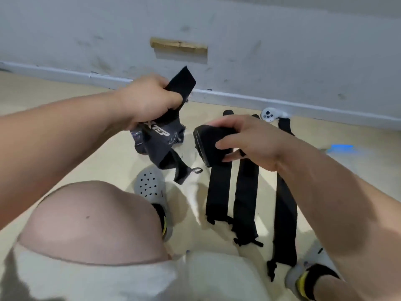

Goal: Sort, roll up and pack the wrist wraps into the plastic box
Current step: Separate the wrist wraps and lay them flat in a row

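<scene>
— So, what are your hands doing?

— My left hand (149, 101) is gripping a printed wrap (156, 146) near its upper end, fingers curled tight round it. One black end is sticking up above my fist. The rest is hanging down in folds with white lettering showing, and a small loop (197, 170) is dangling at the bottom.

— And the other one?

— My right hand (249, 142) is holding a rolled wrap (206, 144) in the air, thumb pressing on its side and fingers curling over the top. The roll is hanging just to the right of the printed wrap, not touching it.

— Where are the others lying?

— Three are lying stretched flat on the floor (65, 101), side by side and running away from me. There's the left strap (218, 192), the middle strap (246, 198) and the right strap (284, 213), which is passing partly under my right forearm. Their far ends are disappearing behind my right hand and the roll. A further black strap (285, 126) is lying beyond them, near the wall (282, 51), beside a white controller (268, 115).

— And your legs?

— My bare knee (91, 218) is rising at the lower left. My grey clog (149, 187) is resting beyond it, left of the flat straps, and the other clog (303, 276) is sitting by the near end of the right strap.
</scene>
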